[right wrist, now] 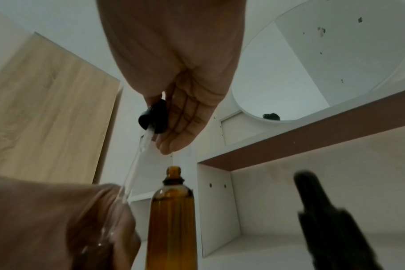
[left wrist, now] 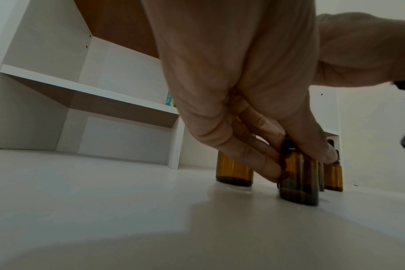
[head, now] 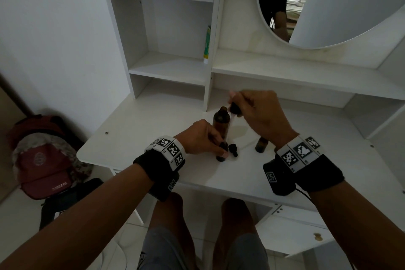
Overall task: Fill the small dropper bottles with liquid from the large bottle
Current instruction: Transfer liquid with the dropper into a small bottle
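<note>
Our left hand (head: pixel 200 137) pinches the small bottle (left wrist: pixel 298 175) steady; our right hand (head: pixel 260 112) grips the dropper (right wrist: pixel 150 118); we should centre its tip, then squeeze gently.

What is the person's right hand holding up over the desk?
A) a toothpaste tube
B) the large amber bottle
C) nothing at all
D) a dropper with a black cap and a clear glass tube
D: the right hand pinches the black-capped dropper, whose clear tube slants down toward the small bottle held by the left hand, while the large bottle stands open on the desk.
</note>
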